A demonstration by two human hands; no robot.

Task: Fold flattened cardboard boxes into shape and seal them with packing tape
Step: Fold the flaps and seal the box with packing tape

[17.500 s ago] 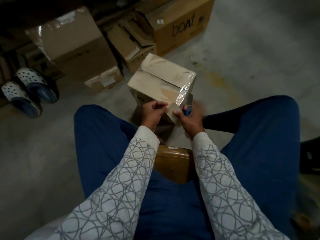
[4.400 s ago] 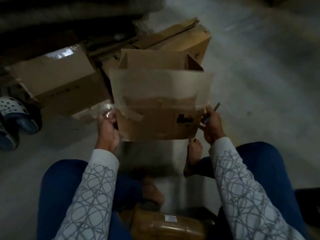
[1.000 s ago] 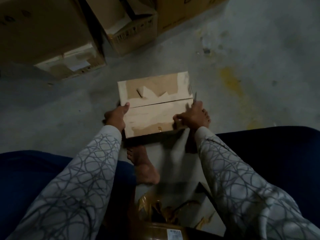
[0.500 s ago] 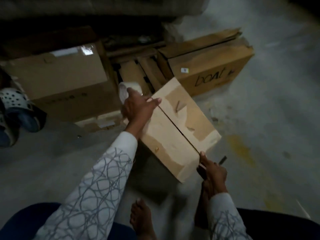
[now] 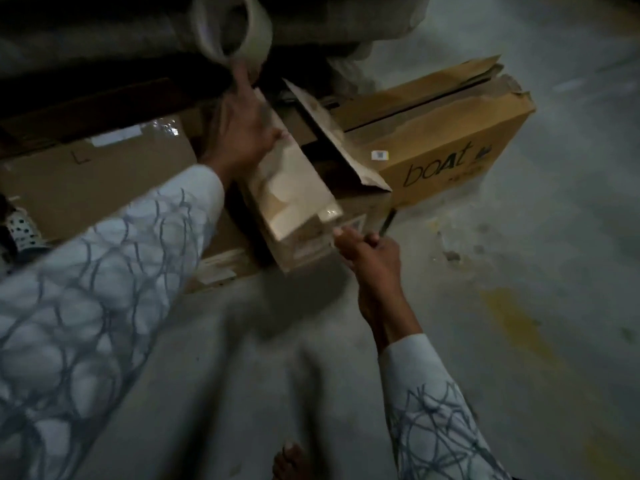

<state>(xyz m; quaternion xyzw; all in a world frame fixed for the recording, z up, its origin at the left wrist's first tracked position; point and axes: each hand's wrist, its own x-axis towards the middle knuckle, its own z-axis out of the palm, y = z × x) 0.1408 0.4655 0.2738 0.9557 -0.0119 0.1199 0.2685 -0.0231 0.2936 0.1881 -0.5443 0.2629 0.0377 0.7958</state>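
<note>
Scene: a seated person works over a concrete floor point(image 5: 519, 306), stacked cartons behind.
Box: the small cardboard box point(image 5: 294, 188) is held off the floor, tilted, folded into shape; one flap point(image 5: 332, 140) stands open and the seam looks untaped.
Left hand point(image 5: 246, 133): grips the box's far end, the tape roll point(image 5: 232, 27) hanging on a finger.
Right hand point(image 5: 367, 251): closed at the near corner around a thin tool point(image 5: 386, 221).
Progress: shaping looks done; sealing still to come.

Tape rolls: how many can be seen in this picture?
1. The tape roll hangs from a finger of the left hand, at the top of the view above the small box. Others may be hidden in the dark.
</note>
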